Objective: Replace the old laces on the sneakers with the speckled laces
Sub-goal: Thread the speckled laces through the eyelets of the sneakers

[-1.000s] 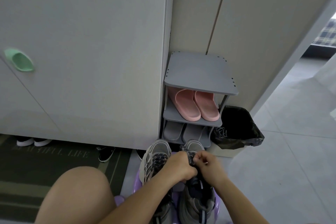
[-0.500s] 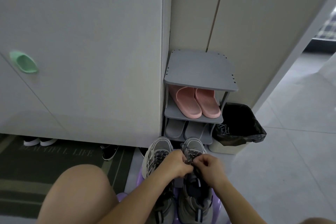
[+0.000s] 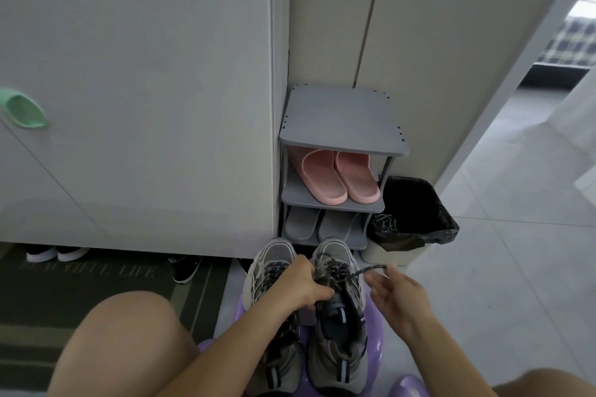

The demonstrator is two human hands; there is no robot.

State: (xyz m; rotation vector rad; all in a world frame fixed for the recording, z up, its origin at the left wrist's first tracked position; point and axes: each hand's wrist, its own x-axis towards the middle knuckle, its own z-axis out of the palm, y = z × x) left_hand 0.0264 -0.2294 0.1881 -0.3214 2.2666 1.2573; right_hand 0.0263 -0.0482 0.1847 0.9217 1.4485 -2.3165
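Pinning the right sneaker (image 3: 338, 332) at its tongue, my left hand (image 3: 303, 287) curls round the crossed lacing, I judge so the shoe cannot slide on the stool (image 3: 374, 342) while lace is drawn. Both sneakers sit side by side on that stool, toes away from me, which puts the eyelets straight under the camera. A speckled lace (image 3: 364, 271) runs from the upper eyelets out toward my right hand (image 3: 396, 293). That hand's fingers look loosely spread, but blur at the fingertips stops me telling whether they pinch the lace end or merely sit beside it. I take the step to be pulling slack through the top rows. The left sneaker (image 3: 274, 267) already carries dark flecked lacing, so the job seems well along. A tangle (image 3: 385, 224) of lace hangs on the rim of the bin (image 3: 392, 256), just beside the rack (image 3: 338, 119), likely discarded. The next pull should go outward and level, left grip firm, or the lower rows will loosen.
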